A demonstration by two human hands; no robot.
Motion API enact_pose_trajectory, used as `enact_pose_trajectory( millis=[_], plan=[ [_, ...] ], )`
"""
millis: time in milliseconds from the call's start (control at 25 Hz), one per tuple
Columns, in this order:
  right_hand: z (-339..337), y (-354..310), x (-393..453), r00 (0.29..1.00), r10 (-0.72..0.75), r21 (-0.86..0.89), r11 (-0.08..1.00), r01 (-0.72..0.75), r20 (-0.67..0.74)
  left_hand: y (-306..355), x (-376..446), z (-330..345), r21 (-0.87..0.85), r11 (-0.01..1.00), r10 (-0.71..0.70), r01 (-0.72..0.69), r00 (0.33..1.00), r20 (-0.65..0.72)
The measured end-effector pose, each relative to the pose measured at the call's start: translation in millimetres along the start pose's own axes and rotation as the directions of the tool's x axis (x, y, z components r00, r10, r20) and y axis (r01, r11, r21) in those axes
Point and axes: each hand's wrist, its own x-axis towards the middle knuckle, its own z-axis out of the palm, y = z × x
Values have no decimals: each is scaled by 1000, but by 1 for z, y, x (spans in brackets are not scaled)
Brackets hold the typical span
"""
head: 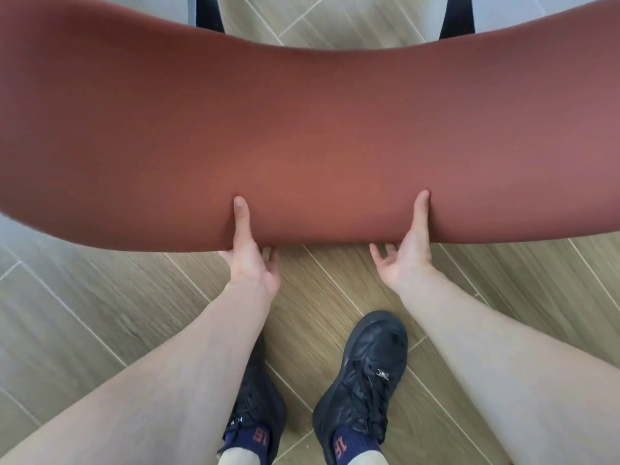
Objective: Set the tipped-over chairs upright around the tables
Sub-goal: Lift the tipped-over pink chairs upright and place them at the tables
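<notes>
A chair's curved reddish-brown backrest fills the upper half of the head view, close to the camera. My left hand grips its near edge, thumb flat on the top face and fingers curled beneath. A little to the right, my right hand holds the same edge with its thumb on top and its fingers spread below. Two black chair legs show past the backrest at the top. The seat is hidden.
Wood-look floor tiles run diagonally under me. My two black shoes stand just behind the backrest edge. Pale grey flooring shows at the top corners.
</notes>
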Motion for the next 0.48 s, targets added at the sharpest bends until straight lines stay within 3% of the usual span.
enact_pose_trajectory(
  millis=[240, 480],
  plan=[
    [-7, -18, -19, 1000, 12, -104, 995, -12, 2, 23, -20, -7, 96, 995, -35, 33, 999, 16],
    [-7, -59, -96, 1000, -8, -156, 988, 9, 7, 67, -99, 1, 156, 988, 9, -11, 1000, 16]
  ],
)
